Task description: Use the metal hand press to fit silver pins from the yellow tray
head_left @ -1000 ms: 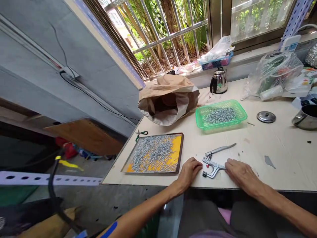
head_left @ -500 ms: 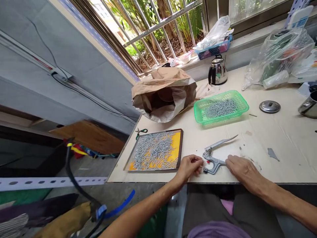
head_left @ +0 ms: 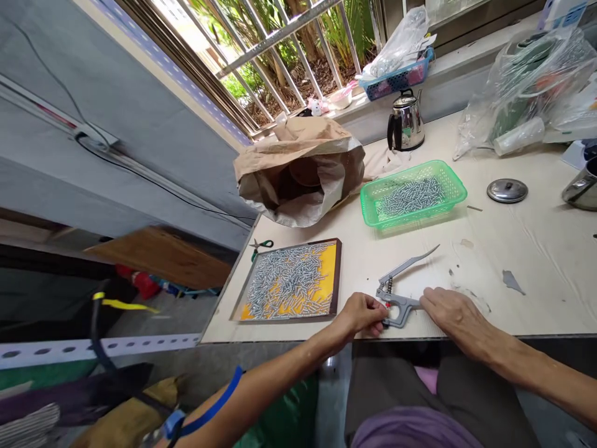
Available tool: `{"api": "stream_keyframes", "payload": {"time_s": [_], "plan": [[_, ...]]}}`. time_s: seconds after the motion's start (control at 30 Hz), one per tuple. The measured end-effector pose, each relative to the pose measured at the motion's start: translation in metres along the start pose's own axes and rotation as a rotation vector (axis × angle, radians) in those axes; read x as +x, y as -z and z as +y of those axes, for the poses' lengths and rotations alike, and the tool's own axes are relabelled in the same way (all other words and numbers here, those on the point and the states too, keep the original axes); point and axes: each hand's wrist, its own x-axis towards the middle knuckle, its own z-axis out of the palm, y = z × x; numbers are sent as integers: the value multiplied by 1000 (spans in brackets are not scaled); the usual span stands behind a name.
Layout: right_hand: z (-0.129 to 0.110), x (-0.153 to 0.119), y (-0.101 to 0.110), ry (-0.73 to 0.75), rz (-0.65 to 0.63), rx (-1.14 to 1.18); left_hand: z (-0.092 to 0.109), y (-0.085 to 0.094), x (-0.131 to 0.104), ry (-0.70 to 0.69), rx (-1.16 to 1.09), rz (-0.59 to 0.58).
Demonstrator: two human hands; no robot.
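Grey snap-fastener pliers (head_left: 400,303) lie near the table's front edge, their upper handle raised and a red bit showing at the C-shaped jaw. My right hand (head_left: 448,311) is closed around the end of the lower handle. At the jaw's left side, my left hand (head_left: 366,313) is closed in a pinch; anything between its fingertips is too small or hidden to make out. Left of that hand sits a shallow tray (head_left: 332,274) with a yellow bottom, covered in many small silvery, beaded-looking pieces (head_left: 289,280). A green basket (head_left: 368,214) farther back holds similar pieces.
A large open brown paper bag (head_left: 298,168) stands behind the tray. Green-handled scissors (head_left: 262,246) lie at the table's left edge. A steel kettle (head_left: 407,124), a round metal lid (head_left: 507,190) and plastic-wrapped items (head_left: 527,93) are at the back and right.
My left hand's fingertips have come up to the jaw of the pliers, closing the small gap. My right hand keeps its grip on the lower handle. The whole view has shifted slightly.
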Motion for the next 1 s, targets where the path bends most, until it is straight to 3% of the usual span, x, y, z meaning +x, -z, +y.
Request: {"api": "stream_keyframes", "payload": {"time_s": [0.2, 0.5, 0.83, 0.93, 1.0], "plan": [[5, -4, 3, -23, -147, 139, -11, 2, 2, 76, -16, -120], [46, 28, 15, -69, -269, 43, -13, -2, -5, 97, -47, -61], [37, 28, 23, -51, -275, 38, -8, -7, -12, 99, -48, -14], [32, 26, 25, -52, -261, 19, -11, -6, -15, 67, 94, -16], [28, 24, 27, -53, -249, 8, -13, -7, -19, -98, 314, 68]]}}
